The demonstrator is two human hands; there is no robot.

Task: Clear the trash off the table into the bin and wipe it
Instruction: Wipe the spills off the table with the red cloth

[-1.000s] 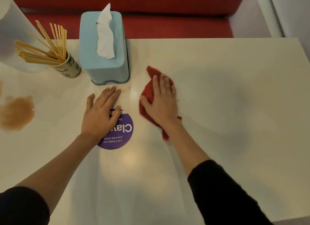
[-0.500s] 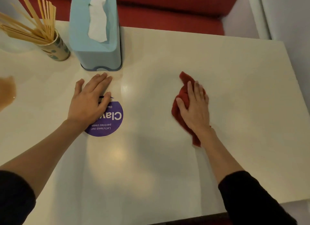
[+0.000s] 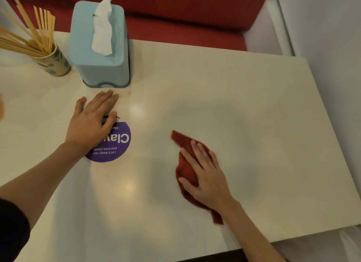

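The person wears a black sleeve (image 3: 11, 232) on the left arm, a plain dark fabric with a soft rounded cuff edge that ends high up. Below it the left forearm (image 3: 43, 175) is bare down to the left hand (image 3: 91, 124). The right forearm (image 3: 252, 230) and right hand (image 3: 207, 175) are bare too.

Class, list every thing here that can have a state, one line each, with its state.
left hand: fingers straight, flat on the table, partly over the purple sticker.
right hand: fingers straight, pressing the red cloth down.
red cloth: crumpled, on the table.
tissue box: upright, one tissue sticking out.
cup: standing, holding wooden sticks.
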